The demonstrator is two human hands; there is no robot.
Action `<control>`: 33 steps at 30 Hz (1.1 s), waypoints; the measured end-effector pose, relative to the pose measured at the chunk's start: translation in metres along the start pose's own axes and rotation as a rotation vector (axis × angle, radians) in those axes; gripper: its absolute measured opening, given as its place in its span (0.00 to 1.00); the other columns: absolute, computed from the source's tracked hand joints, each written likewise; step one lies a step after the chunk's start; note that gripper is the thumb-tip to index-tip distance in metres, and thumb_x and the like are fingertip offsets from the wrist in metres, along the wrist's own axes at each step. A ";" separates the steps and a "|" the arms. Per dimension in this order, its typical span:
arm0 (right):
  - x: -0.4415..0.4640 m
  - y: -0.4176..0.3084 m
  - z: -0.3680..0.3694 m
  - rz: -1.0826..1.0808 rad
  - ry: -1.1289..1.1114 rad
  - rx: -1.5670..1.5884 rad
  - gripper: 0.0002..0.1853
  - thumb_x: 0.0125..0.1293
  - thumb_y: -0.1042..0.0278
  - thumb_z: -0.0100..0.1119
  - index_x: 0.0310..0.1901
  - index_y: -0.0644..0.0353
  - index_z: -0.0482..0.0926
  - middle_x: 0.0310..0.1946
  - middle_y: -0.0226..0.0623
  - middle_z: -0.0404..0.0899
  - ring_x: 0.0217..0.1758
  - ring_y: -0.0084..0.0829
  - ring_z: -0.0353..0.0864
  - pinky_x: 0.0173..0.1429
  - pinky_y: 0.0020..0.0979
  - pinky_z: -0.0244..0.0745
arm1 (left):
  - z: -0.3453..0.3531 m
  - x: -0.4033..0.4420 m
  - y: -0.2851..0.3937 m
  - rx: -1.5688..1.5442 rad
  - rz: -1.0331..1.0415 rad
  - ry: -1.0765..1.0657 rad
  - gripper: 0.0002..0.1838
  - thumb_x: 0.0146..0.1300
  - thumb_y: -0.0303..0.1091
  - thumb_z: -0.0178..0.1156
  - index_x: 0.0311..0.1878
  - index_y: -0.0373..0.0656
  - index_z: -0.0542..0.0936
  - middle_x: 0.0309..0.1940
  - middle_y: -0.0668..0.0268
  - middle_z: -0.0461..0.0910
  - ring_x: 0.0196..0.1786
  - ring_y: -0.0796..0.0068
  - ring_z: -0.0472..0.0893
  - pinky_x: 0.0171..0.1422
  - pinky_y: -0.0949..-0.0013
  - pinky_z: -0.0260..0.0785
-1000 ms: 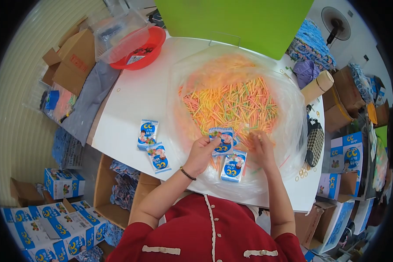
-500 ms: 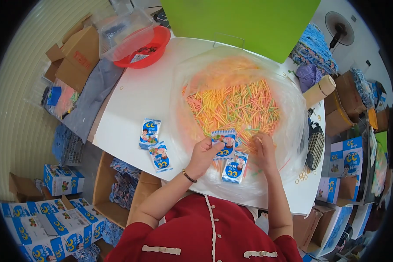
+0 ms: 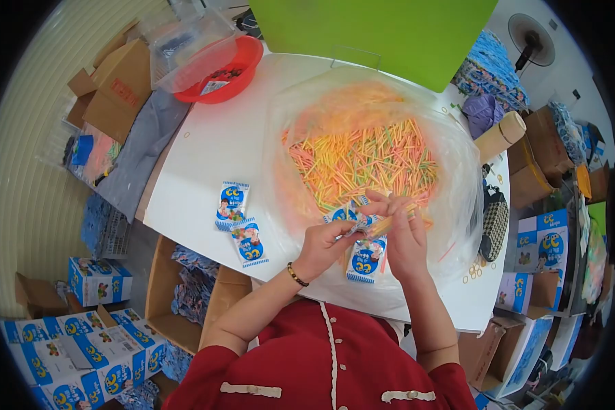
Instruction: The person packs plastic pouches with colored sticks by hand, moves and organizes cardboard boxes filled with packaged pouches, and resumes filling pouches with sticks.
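A large clear plastic bag (image 3: pixel 458 171) lies open on the table, full of thin pink, yellow and green candy-like sticks (image 3: pixel 362 160). Over its near side, my left hand (image 3: pixel 324 249) pinches the edge of a small blue-and-white packet (image 3: pixel 357 231). Several of the sticks (image 3: pixel 383 227) are gripped by my right hand (image 3: pixel 406 242), their ends at the packet's mouth; how far inside they reach is hidden by the fingers. Below the hands a printed packet (image 3: pixel 366 261) rests on the bag, and another packet (image 3: pixel 340 212) shows partly behind them.
Two packets (image 3: pixel 232 205) (image 3: pixel 250 242) lie on the white table (image 3: pixel 205 157) to the left. A red basin (image 3: pixel 242 78) stands at the back left. At the right are a cream flask (image 3: pixel 500 139), a checkered pouch (image 3: pixel 493 225) and rubber bands (image 3: pixel 473 272). Printed cartons (image 3: pixel 82 348) fill the lower left.
My right hand has come up from the pile with sticks and moved left to the packet in my left hand. That packet has tilted, its printed face turned away.
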State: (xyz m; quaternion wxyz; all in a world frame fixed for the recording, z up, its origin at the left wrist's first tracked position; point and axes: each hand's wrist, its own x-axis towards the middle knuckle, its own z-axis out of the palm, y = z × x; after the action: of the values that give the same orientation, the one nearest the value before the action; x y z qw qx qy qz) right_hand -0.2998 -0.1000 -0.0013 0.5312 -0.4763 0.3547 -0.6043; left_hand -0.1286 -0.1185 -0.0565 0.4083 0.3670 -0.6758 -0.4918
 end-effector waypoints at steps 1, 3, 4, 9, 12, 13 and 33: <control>0.000 0.005 0.000 0.020 0.013 -0.007 0.12 0.80 0.58 0.38 0.43 0.56 0.66 0.47 0.45 0.82 0.69 0.44 0.67 0.74 0.48 0.54 | 0.000 0.000 0.001 -0.006 -0.006 0.003 0.10 0.63 0.28 0.64 0.46 0.37 0.84 0.33 0.64 0.86 0.35 0.82 0.84 0.40 0.76 0.74; 0.000 0.015 0.000 0.061 0.041 -0.020 0.11 0.79 0.58 0.38 0.43 0.56 0.67 0.47 0.44 0.82 0.67 0.42 0.70 0.71 0.47 0.60 | -0.001 0.000 0.003 -0.018 -0.018 0.009 0.09 0.63 0.28 0.65 0.45 0.37 0.84 0.33 0.64 0.86 0.35 0.82 0.83 0.39 0.76 0.74; 0.000 0.015 0.001 0.119 0.103 0.040 0.11 0.79 0.58 0.38 0.43 0.56 0.67 0.46 0.43 0.82 0.65 0.41 0.72 0.68 0.45 0.64 | -0.002 0.000 0.001 0.002 -0.047 -0.018 0.09 0.63 0.29 0.65 0.45 0.37 0.84 0.33 0.64 0.86 0.35 0.82 0.83 0.39 0.76 0.73; 0.003 0.020 -0.007 0.304 0.221 0.450 0.12 0.79 0.56 0.41 0.45 0.55 0.68 0.45 0.41 0.81 0.54 0.38 0.81 0.54 0.41 0.77 | -0.001 -0.003 -0.011 -0.065 -0.035 -0.029 0.09 0.63 0.28 0.65 0.45 0.37 0.84 0.32 0.64 0.86 0.33 0.85 0.81 0.37 0.77 0.72; 0.003 0.016 -0.008 0.358 0.246 0.512 0.12 0.78 0.55 0.41 0.44 0.53 0.68 0.45 0.42 0.81 0.52 0.40 0.82 0.53 0.42 0.77 | 0.002 -0.003 -0.009 -0.128 -0.015 -0.003 0.06 0.63 0.27 0.65 0.41 0.36 0.84 0.27 0.70 0.82 0.30 0.87 0.75 0.34 0.78 0.67; 0.004 0.014 -0.008 0.362 0.250 0.512 0.11 0.78 0.55 0.41 0.44 0.53 0.68 0.45 0.42 0.81 0.52 0.39 0.82 0.53 0.42 0.77 | 0.001 -0.003 -0.008 -0.122 -0.020 -0.014 0.06 0.63 0.27 0.65 0.41 0.36 0.84 0.27 0.70 0.82 0.30 0.87 0.75 0.34 0.78 0.67; 0.006 -0.026 -0.014 -0.113 -0.118 -0.769 0.18 0.62 0.70 0.63 0.54 0.57 0.74 0.53 0.36 0.78 0.67 0.44 0.67 0.72 0.44 0.53 | 0.006 0.017 -0.008 -0.590 -0.084 -0.094 0.16 0.68 0.19 0.55 0.58 0.35 0.78 0.53 0.63 0.81 0.55 0.78 0.79 0.61 0.74 0.71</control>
State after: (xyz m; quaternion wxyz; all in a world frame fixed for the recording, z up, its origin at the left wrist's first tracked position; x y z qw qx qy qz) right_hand -0.3209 -0.1022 0.0203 0.2996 -0.6932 0.4974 -0.4271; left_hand -0.1401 -0.1331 -0.0618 0.4449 0.2372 -0.5059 -0.6999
